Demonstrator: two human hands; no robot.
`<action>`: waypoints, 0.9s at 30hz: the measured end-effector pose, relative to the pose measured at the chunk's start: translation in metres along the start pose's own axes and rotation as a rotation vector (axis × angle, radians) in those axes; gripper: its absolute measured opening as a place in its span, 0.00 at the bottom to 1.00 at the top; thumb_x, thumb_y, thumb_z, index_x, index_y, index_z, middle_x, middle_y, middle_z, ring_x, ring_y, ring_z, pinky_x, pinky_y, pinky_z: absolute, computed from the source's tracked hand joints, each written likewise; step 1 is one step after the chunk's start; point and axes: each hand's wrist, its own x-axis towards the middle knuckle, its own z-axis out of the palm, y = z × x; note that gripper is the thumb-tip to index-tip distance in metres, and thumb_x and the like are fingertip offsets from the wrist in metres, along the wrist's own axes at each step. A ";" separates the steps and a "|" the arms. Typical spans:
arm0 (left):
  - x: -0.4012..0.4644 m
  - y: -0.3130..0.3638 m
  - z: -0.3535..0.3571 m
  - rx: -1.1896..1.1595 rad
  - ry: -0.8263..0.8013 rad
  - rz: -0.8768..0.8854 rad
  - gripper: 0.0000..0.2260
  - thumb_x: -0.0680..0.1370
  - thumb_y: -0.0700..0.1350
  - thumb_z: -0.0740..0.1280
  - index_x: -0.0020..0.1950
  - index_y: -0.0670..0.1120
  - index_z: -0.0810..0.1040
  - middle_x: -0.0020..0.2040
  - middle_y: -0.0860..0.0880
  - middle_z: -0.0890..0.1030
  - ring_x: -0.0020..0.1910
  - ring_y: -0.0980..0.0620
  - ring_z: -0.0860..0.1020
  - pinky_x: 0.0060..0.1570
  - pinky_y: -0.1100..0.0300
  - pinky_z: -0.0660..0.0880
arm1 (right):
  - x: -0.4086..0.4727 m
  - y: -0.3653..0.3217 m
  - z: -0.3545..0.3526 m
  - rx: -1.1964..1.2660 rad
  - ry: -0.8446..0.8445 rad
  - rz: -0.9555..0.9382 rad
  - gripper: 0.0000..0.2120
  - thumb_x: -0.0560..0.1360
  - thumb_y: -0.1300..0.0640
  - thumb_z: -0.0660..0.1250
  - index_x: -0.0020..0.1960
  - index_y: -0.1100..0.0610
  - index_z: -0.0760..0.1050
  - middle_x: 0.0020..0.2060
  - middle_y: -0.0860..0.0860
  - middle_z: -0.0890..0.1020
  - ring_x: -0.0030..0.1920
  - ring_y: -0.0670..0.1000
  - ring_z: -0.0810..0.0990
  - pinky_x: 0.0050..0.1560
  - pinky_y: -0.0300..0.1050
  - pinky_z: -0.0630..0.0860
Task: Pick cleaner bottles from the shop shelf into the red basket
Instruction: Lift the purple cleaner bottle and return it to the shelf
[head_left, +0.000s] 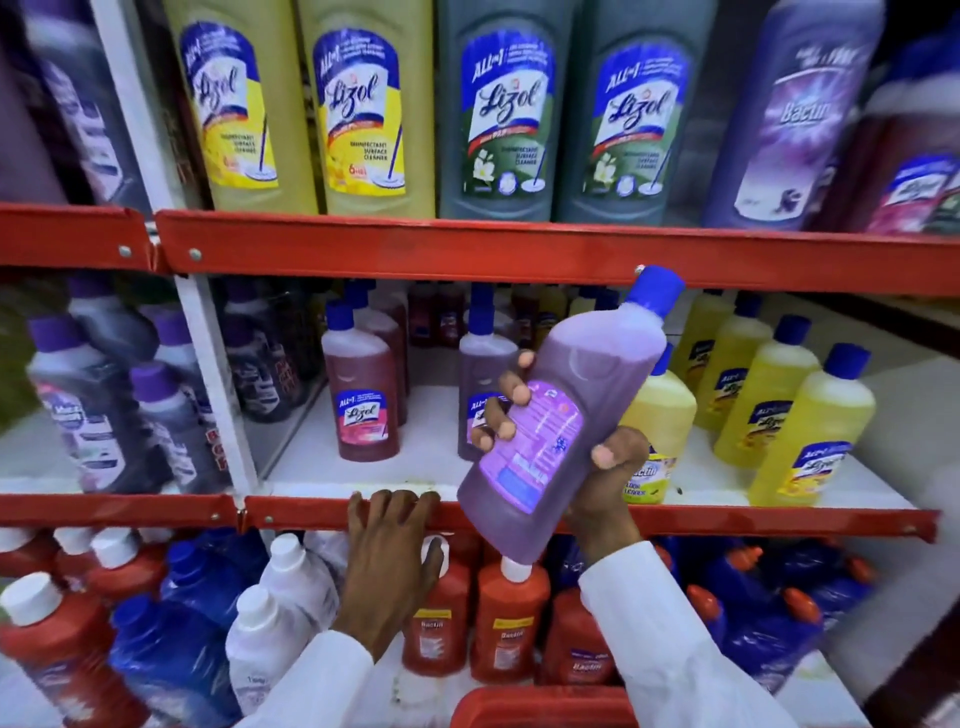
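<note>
The person's right hand (582, 447) grips a purple cleaner bottle (566, 405) w/ a blue cap (658, 289), fingers wrapped round the back label, thumb on the near edge. The bottle is tilted, cap up and to the right, held in front of the middle shelf (519, 470), clear of the other bottles. The left hand (392, 545) holds nothing; its fingers are spread and curled over the red front rail (322, 512) of the middle shelf. Both arms wear white sleeves (670, 644).

On the middle shelf: a red Lizol bottle (363, 395) at left-centre, another purple bottle (480, 395) just behind the right hand's fingers, yellow bottles (810, 431) to the right. Top shelf carries large yellow Lizol bottles (306, 109) and grey-green Lizol bottles (561, 114). Bottom shelf has red, blue and white bottles, incl. red Bactin bottles (506, 618). The red basket (545, 707) shows only as a rim at the bottom edge, below both hands; its inside is not visible.
</note>
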 end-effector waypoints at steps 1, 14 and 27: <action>0.000 0.001 -0.001 -0.006 -0.005 -0.003 0.17 0.72 0.53 0.66 0.60 0.53 0.75 0.55 0.48 0.80 0.58 0.42 0.75 0.69 0.35 0.64 | 0.000 -0.002 0.004 0.022 0.004 0.021 0.34 0.48 0.55 0.68 0.54 0.62 0.70 0.41 0.56 0.74 0.41 0.58 0.71 0.46 0.53 0.70; 0.000 0.005 -0.003 -0.057 0.011 -0.011 0.20 0.71 0.51 0.68 0.63 0.51 0.74 0.55 0.49 0.80 0.57 0.42 0.74 0.71 0.35 0.61 | 0.002 0.015 -0.001 -1.134 1.059 -0.421 0.47 0.55 0.47 0.82 0.69 0.55 0.65 0.57 0.55 0.81 0.54 0.57 0.83 0.45 0.40 0.83; 0.001 0.009 -0.006 -0.067 -0.041 -0.049 0.20 0.75 0.50 0.64 0.67 0.52 0.71 0.61 0.51 0.77 0.64 0.44 0.69 0.77 0.37 0.51 | 0.015 0.066 -0.066 -1.442 0.994 -0.186 0.43 0.61 0.52 0.85 0.67 0.58 0.63 0.59 0.55 0.75 0.55 0.55 0.78 0.41 0.24 0.71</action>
